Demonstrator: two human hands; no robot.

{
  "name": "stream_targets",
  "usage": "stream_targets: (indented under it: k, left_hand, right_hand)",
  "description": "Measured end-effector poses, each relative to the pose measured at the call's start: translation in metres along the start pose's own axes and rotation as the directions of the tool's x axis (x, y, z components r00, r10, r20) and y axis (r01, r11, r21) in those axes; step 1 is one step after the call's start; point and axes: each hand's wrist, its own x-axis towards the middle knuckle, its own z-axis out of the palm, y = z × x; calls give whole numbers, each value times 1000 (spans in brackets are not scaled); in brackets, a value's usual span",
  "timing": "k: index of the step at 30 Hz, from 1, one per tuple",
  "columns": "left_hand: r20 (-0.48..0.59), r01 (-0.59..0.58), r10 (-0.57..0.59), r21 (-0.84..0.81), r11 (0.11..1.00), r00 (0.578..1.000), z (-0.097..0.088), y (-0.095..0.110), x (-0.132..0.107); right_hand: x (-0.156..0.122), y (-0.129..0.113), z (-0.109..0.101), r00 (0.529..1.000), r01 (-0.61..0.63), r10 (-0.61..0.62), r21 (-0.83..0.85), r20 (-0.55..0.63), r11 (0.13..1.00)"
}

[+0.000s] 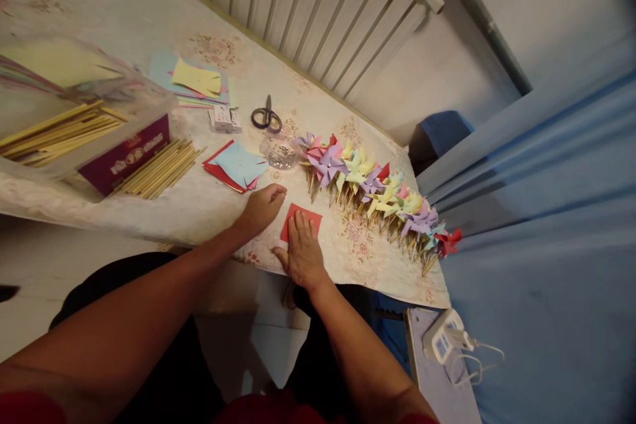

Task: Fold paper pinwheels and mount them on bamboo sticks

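Observation:
A red paper square lies near the table's front edge. My right hand rests flat on it, fingers stretched out and thumb apart. To its left, my left hand is closed, thumb and fingers pressed together; anything inside them is too small or hidden to make out. Just beyond that hand is a stack of slit paper squares, a light blue one on top and red sheets beneath. A clear dish of small metal pieces stands beside the stack.
Finished paper pinwheels on sticks line the right side of the table. Scissors, small white boxes and cut yellow paper lie farther back. At left are wooden sticks and a clear plastic box.

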Motion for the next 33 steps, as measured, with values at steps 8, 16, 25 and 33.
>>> stream_targets:
  k: [8, 16, 25, 33]
  left_hand:
    - [4, 2, -2, -14, 1000, 1000, 1, 0, -1]
    - [5, -13, 13, 18, 1000, 1000, 3, -1, -2]
    - [-1, -10, 10, 3, 1000, 1000, 4, 1, -1]
    - [-4, 4, -4, -15, 1000, 1000, 3, -3, 1]
  right_hand:
    - [12, 2, -8, 1000, 27, -27, -12, -1, 1000]
    - [25, 5, -9, 999, 46, -46, -7, 12, 999]
    - [21, 1, -7, 998, 61, -61, -21, -2, 998]
    - [21, -3, -3, 998, 57, -59, -45, -27, 997]
